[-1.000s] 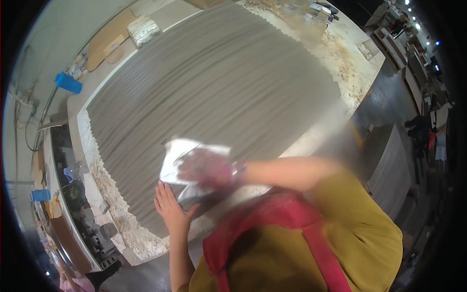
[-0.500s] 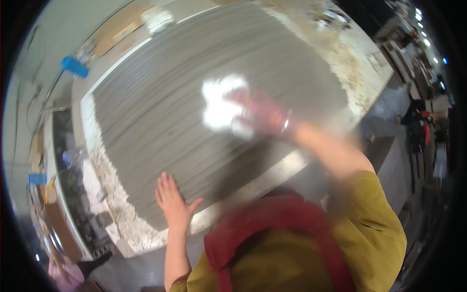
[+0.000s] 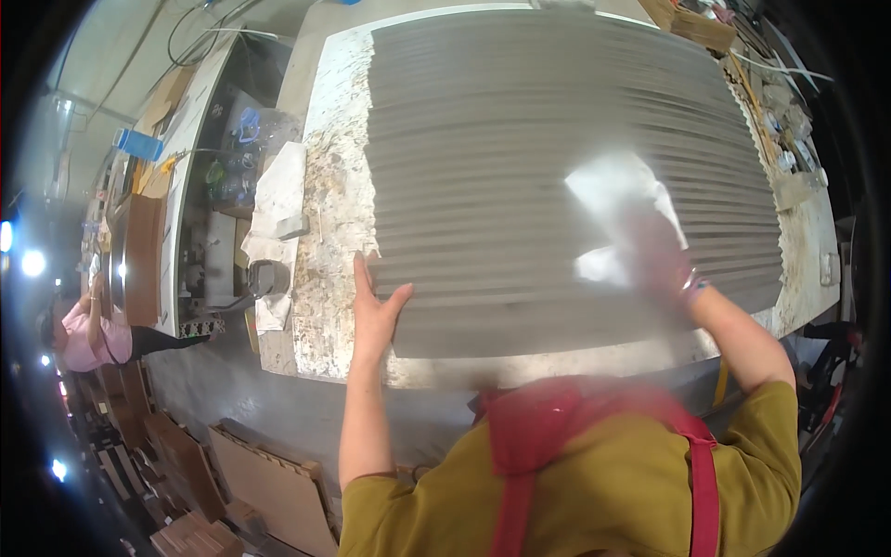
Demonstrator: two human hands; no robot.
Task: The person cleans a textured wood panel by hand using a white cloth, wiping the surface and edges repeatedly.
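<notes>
Stained table is topped w/ grey board, ridged L-R. White cloth is seen on board's R half, under + L of gloved R hand (nearer one); finger grip can't be told, blur. L hand is placed at board's near-L edge, thumb spread.

The place looks like a workshop: a white, residue-stained surface bears a large grey-brown ribbed panel, flat brown boards stand on the grey floor at near left, and a pink-topped co-worker appears farther left.
</notes>
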